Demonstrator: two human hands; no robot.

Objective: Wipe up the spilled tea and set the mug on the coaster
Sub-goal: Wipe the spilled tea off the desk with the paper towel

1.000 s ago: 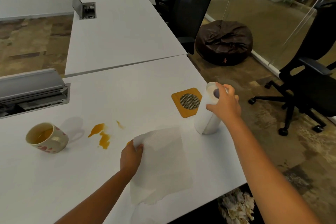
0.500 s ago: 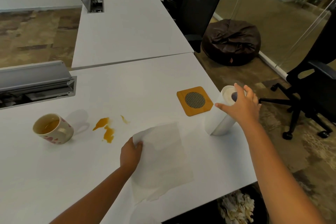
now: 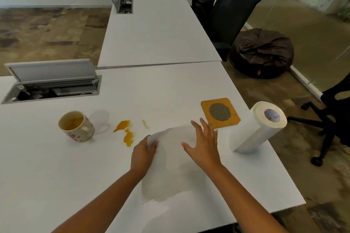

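Note:
A cream mug (image 3: pixel 76 126) with red hearts stands upright at the left of the white table (image 3: pixel 56 176), some tea inside. Orange tea puddles (image 3: pixel 126 132) lie to its right. The orange coaster (image 3: pixel 220 112) with a dark mesh disc sits farther right, bare. My left hand (image 3: pixel 144 152) pinches the upper left edge of a torn white paper towel sheet (image 3: pixel 170 166) just right of the spill. My right hand (image 3: pixel 203 141) hovers over the sheet's top right, fingers spread, holding nothing.
The paper towel roll (image 3: pixel 259 128) stands near the table's right edge, right of the coaster. An open cable hatch (image 3: pixel 51 85) lies at the back left. Black office chairs (image 3: pixel 233 15) and a dark beanbag (image 3: pixel 262 53) are to the right on the floor.
My right hand has let go of the paper towel roll and moved left to the sheet. My left hand still holds the sheet's corner.

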